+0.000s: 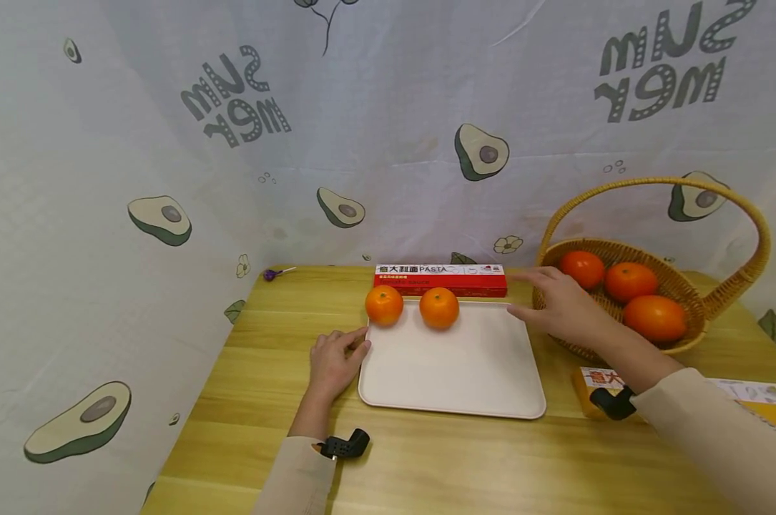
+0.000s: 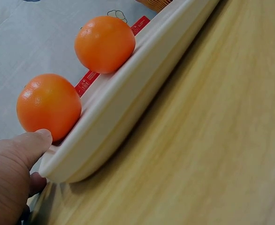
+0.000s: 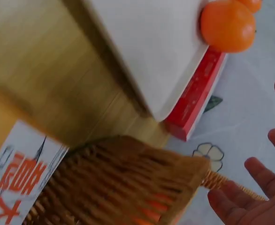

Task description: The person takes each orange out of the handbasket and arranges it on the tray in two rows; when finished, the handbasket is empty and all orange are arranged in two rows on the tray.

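Observation:
A white rectangular tray [image 1: 452, 372] lies on the wooden table. Two oranges sit at its far side, one orange [image 1: 384, 305] at the far left corner and another orange [image 1: 439, 308] to its right. My left hand [image 1: 337, 361] holds the tray's left rim between thumb and finger, close to the corner orange [image 2: 49, 107] in the left wrist view. With fingers spread and nothing in them, my right hand [image 1: 564, 307] hovers between the tray's far right corner and a wicker basket [image 1: 699, 315]. Several orange-red fruits [image 1: 631, 281] lie in the basket.
A red pasta box [image 1: 440, 281] lies behind the tray against the patterned cloth [image 1: 413, 200]. Under my right forearm is a yellow box [image 1: 761, 400], partly hidden. A purple lollipop [image 1: 273, 274] lies at the far left. The basket's tall handle [image 1: 658, 183] arches upward.

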Motion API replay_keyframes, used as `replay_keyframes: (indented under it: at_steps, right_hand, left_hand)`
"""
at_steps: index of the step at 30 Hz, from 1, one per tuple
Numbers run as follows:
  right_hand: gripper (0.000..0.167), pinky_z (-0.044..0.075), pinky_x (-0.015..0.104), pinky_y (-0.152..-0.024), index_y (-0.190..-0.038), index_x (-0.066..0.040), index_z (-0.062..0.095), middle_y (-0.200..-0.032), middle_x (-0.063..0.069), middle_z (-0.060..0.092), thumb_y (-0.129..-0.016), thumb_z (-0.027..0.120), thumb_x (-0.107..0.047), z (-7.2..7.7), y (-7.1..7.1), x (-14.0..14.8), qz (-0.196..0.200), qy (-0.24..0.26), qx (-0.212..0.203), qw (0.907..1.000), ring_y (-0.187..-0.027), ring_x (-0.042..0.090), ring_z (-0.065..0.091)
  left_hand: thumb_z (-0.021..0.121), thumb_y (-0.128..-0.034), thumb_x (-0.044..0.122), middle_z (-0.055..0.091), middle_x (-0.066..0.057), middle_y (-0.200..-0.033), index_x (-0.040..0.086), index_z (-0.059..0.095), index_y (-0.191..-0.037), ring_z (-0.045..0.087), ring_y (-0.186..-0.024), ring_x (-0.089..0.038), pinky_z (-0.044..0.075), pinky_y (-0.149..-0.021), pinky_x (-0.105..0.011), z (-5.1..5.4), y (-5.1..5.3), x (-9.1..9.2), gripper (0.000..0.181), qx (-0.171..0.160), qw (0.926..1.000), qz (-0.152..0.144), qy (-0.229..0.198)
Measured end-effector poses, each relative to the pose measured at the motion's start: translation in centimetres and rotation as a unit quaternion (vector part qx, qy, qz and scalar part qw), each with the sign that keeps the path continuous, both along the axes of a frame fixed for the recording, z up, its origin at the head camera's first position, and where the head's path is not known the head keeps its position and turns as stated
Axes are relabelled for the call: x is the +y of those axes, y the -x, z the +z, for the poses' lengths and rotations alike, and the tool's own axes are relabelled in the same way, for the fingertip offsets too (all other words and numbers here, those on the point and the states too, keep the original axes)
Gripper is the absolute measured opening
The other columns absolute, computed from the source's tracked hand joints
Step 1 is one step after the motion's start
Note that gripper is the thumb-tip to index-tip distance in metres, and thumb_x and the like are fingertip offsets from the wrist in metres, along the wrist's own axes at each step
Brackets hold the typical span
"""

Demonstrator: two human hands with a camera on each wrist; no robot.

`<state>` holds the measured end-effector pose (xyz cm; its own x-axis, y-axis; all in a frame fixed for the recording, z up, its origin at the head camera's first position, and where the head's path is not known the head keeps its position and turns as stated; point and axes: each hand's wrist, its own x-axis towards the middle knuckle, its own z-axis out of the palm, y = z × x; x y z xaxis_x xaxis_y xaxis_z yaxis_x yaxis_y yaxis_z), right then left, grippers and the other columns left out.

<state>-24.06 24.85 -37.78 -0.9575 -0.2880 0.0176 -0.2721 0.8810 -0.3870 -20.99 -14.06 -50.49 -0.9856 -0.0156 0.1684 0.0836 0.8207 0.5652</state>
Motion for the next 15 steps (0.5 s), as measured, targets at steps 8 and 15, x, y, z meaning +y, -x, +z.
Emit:
replay_keyframes:
  at_steps: [8,15]
  right_hand:
    - [0.075,0.026,0.076,-0.109,-0.147,-0.004,0.050,-0.151,0.034,0.040,-0.093,0.068,-0.054,0.1,0.4,5.1,-0.015,-0.012,-0.027,0.9995,-0.140,0.054,0.032]
    - [0.080,0.026,0.078,-0.107,-0.150,0.000,0.043,-0.152,0.034,0.036,-0.095,0.067,-0.053,-0.5,0.7,7.3,-0.023,-0.002,-0.048,0.9986,-0.139,0.056,0.030]
  left_hand:
    - [0.070,-0.0964,0.037,0.069,0.000,-0.095,0.028,0.073,-0.129,0.050,-0.088,-0.020,0.036,-0.084,-0.040,0.0,-0.1,0.1,0.034,0.005,0.9999,0.001,-0.009]
    - [0.070,-0.0964,0.037,0.069,0.000,-0.095,0.029,0.073,-0.129,0.050,-0.089,-0.020,0.036,-0.085,-0.039,0.1,-0.1,0.1,0.034,0.000,0.9999,0.004,-0.009]
